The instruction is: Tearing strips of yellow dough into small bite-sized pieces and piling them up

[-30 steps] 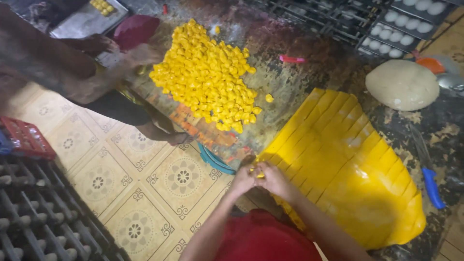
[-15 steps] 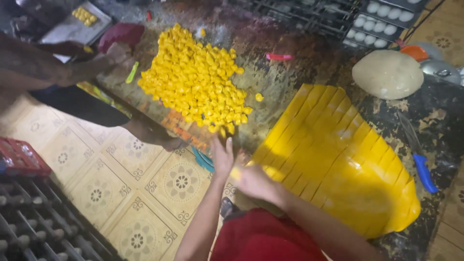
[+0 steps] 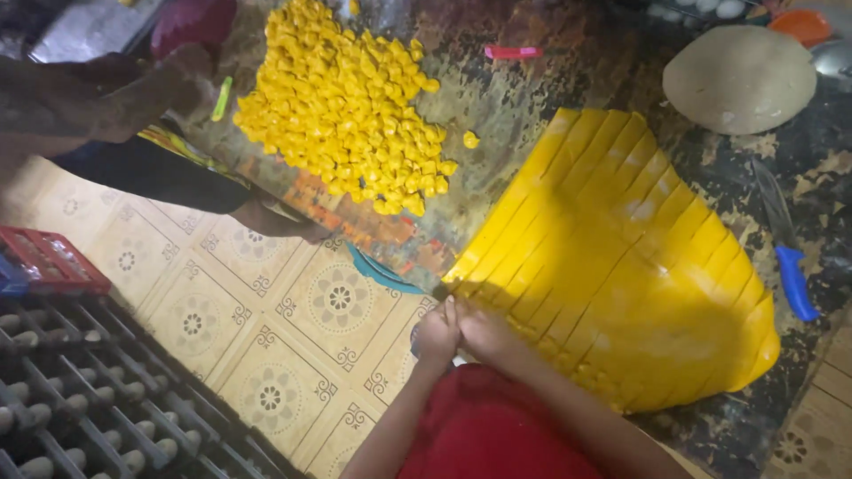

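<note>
A wide yellow dough sheet (image 3: 621, 266), cut into long strips, lies on the dark worktop. My left hand (image 3: 435, 335) and my right hand (image 3: 486, 333) are pressed together at its near left corner, fingers pinched on the end of a strip. Farther along the worktop sits a big pile of small folded yellow dough pieces (image 3: 346, 106), with one stray piece (image 3: 471, 139) beside it. My red sleeve fills the bottom of the view.
Another person's arm (image 3: 106, 98) reaches in from the left, near a green tool (image 3: 222, 98). A pale dough ball (image 3: 739, 78), a blue-handled knife (image 3: 794, 282) and a pink object (image 3: 513, 51) lie on the worktop. A red crate (image 3: 49, 262) and a black rack (image 3: 80, 390) stand on the tiled floor.
Half a second ago my left hand was stretched out toward the pile. It has come back, and both hands are together again at the sheet's corner.
</note>
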